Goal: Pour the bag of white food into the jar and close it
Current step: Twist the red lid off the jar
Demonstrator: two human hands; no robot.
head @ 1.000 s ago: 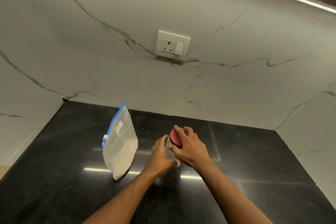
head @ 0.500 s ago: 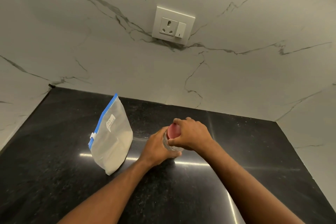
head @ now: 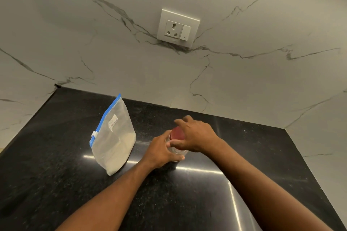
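Our left hand point(head: 161, 153) clasps the jar point(head: 176, 151) on the worktop point(head: 187, 202) to steady it, while our right hand point(head: 195, 136) grips the red lid point(head: 176, 134) to unscrew it. The bag point(head: 114, 142) stands sealed just beside, not yet poured.

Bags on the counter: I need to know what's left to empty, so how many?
1: the zip bag standing left of the jar; none other visible.

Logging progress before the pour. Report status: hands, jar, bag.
Left hand grips jar body; right hand clamped over red lid. Bag upright, zipped, untouched, left of jar. Nothing in the way.
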